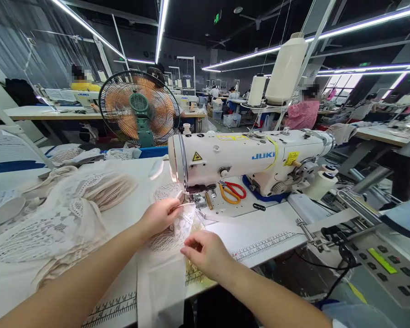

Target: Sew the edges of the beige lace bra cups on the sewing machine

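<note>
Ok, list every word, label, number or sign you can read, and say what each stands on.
"JUKI": blue letters on the near sewing machine.
"JUKI": on a white machine behind, left of the fan.
Warning triangle, no words legible: on the near sewing machine.
Too small or blurred to read: yellow label on the near sewing machine, ruler numbers on the table, wall lettering, green overhead sign.

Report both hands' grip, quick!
Left hand: closed, pinching the off-white, lace-patterned fabric.
Right hand: fingers curled at the fabric's edge; whether it's holding any cannot be told.
</note>
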Demonstrator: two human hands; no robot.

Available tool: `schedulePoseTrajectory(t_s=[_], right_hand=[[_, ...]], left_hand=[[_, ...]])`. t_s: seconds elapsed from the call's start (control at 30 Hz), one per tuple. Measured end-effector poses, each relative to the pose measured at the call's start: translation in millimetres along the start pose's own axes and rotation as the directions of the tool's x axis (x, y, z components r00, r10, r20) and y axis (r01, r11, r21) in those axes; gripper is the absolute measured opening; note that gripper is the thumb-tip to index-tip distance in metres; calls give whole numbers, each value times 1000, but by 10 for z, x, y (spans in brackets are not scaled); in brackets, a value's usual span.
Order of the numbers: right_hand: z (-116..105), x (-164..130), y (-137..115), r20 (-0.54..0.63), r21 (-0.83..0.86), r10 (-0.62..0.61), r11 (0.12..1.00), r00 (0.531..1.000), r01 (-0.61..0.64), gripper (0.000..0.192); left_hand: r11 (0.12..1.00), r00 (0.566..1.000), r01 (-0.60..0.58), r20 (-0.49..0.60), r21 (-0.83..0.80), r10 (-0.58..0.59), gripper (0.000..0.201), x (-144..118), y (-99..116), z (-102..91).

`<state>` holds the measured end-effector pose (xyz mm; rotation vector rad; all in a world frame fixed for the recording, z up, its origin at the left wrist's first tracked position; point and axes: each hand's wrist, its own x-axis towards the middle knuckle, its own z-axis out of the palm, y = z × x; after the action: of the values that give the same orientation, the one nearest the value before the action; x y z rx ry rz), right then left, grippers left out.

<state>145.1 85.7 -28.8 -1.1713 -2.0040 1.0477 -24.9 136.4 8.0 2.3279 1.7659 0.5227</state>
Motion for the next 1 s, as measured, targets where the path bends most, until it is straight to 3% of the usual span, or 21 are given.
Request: schedulePoseTrajectory(t_s=[0.1,0.2,0.4,0.5,0.7,0.87,1.0], right_hand=[[-102,63,43,-67,-119,8,993,998,-16,7],[-185,94,101,-41,-295,-9,956,999,-4,12],[-205,116,144,11,-511,-76,857,997,71,33],[-217,132,133,46,-560,-59,825,997,75,36],[-264,180,123,83,-619,-44,781,996,86,22],[-279,218,128,96,-612,-39,785,995,90,17],[-303,257,144,112,-590,-24,803,993,86,17]], left_hand=[[992,1000,29,-5,125,-29,22,-22,-59,97],[976,999,31,10,216,-34,16,-41,-77,168],[951,997,8,69,308,-30,37,-43,-60,240],[946,997,37,57,321,-58,47,-22,-40,252],[942,996,2,87,335,-33,31,9,10,247],[919,986,-29,161,392,-37,34,-13,22,250],[931,966,66,209,359,-149,37,-2,65,260]])
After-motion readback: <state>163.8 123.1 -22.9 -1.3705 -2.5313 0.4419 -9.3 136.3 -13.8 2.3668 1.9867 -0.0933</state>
